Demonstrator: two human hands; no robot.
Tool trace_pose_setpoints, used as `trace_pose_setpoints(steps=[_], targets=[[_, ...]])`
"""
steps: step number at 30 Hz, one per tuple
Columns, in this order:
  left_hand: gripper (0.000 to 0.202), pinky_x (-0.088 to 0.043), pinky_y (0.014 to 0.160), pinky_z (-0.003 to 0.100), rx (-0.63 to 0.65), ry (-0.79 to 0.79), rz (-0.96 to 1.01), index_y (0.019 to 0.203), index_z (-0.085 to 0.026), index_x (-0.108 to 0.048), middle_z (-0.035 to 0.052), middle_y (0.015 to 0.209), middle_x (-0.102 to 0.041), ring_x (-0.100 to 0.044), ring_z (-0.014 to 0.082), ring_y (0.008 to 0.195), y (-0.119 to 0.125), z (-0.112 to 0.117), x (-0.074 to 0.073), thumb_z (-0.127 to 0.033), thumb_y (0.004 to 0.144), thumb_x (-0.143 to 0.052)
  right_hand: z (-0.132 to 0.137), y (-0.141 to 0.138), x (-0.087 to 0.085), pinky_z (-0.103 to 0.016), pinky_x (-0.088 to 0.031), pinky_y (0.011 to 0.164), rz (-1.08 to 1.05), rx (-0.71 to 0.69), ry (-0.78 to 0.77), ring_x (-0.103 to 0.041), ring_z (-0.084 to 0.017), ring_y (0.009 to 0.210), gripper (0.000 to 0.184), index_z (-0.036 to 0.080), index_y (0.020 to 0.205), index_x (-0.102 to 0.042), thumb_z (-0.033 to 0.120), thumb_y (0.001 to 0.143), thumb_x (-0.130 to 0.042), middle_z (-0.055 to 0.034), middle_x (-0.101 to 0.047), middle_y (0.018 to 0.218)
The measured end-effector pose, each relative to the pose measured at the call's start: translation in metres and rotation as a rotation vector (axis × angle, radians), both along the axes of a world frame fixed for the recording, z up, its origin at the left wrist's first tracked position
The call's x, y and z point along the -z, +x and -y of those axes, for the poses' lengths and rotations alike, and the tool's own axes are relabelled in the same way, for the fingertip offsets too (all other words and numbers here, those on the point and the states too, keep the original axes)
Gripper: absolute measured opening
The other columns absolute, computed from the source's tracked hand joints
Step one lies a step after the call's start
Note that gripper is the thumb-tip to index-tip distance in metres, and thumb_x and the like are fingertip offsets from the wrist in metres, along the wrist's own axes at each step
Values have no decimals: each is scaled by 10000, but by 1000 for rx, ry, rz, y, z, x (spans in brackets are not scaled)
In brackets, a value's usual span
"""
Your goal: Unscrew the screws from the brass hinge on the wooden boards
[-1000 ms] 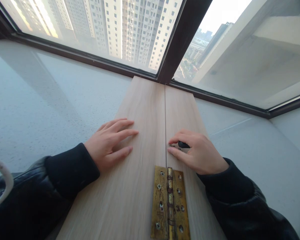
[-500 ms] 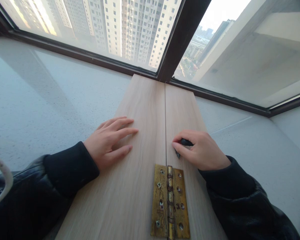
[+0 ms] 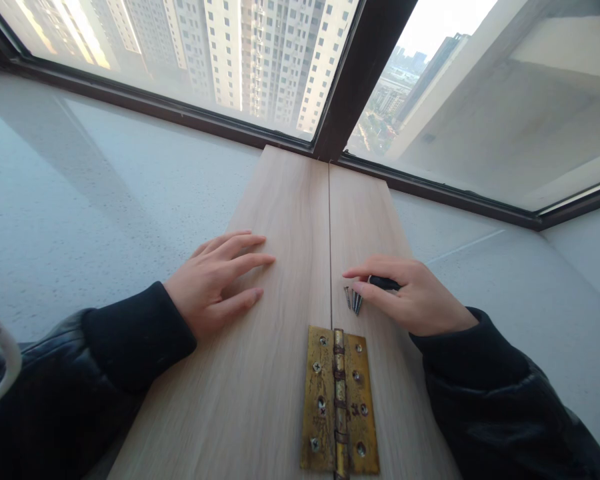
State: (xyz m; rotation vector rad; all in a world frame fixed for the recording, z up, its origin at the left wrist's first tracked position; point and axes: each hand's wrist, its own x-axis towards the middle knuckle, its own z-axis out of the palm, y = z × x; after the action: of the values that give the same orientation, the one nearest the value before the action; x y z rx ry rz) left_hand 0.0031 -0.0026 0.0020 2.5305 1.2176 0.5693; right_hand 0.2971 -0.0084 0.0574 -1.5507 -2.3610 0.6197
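Note:
My left hand [image 3: 223, 277] lies on the left wooden board [image 3: 280, 200] with its fingers spread and holds nothing. Over the right board [image 3: 363, 213], my right hand [image 3: 410, 293] is curled around a black tool handle [image 3: 384, 283]; the rest of the tool is hidden. Several small screws [image 3: 356, 301] lie by my right thumb and index finger, which are slightly apart. Closer to me, a worn brass hinge [image 3: 340, 400] spans the seam between the boards. Cross-head screws sit in its left leaf, while the right leaf's holes look dark.
A pale speckled ledge [image 3: 105, 180] extends on both sides of the boards. Dark window frames [image 3: 325, 140] border their far end, with tall buildings beyond the glass. A whitish curved cable or tube [image 3: 7, 353] crosses the left edge.
My right hand has shifted slightly right with the black handle, and its thumb and index finger have parted. More of the screws shows now. My left hand stays put.

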Motion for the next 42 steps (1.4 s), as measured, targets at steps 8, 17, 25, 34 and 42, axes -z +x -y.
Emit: trace_pose_setpoints(steps=[8, 17, 25, 34, 42], targets=[[413, -304, 1080, 478, 1, 1, -1, 1252, -222, -546, 83, 1395, -465, -346, 268, 1334, 0, 0, 0, -386, 898, -411, -2, -7, 7, -324, -500, 700, -40, -20, 29, -634, -175, 715, 112, 194, 774, -709, 242, 798, -610, -33, -689, 784], [415, -297, 1085, 473, 7, 8, 7, 1252, -215, -547, 87, 1395, -459, -336, 269, 1340, -1, 0, 1, -389, 899, -413, 0, -3, 5, -329, -489, 711, -19, 17, 14, -636, -185, 751, 100, 198, 736, -682, 190, 780, -593, -20, -698, 801], [408, -293, 1088, 477, 12, -1, 11, 1257, -229, -538, 79, 1401, -452, -324, 270, 1347, -2, 0, 2, -390, 903, -417, 0, -2, 4, -333, -492, 719, -7, 37, -2, -641, -190, 768, 118, 200, 792, -698, 224, 809, -583, -22, -710, 822], [414, -307, 1074, 496, 10, 11, 2, 1256, -214, -549, 90, 1395, -457, -337, 281, 1338, -1, -1, 2, -382, 898, -426, -2, -3, 7, -328, -479, 684, -13, 49, 37, -623, -173, 716, 145, 197, 782, -705, 316, 805, -624, -20, -687, 773], [412, -316, 1064, 499, 18, 18, 11, 1256, -208, -550, 99, 1389, -461, -345, 287, 1334, -1, -1, 1, -370, 898, -427, 0, -5, 10, -339, -472, 697, -7, 10, 44, -609, -175, 719, 69, 193, 746, -677, 228, 765, -621, -22, -663, 776]])
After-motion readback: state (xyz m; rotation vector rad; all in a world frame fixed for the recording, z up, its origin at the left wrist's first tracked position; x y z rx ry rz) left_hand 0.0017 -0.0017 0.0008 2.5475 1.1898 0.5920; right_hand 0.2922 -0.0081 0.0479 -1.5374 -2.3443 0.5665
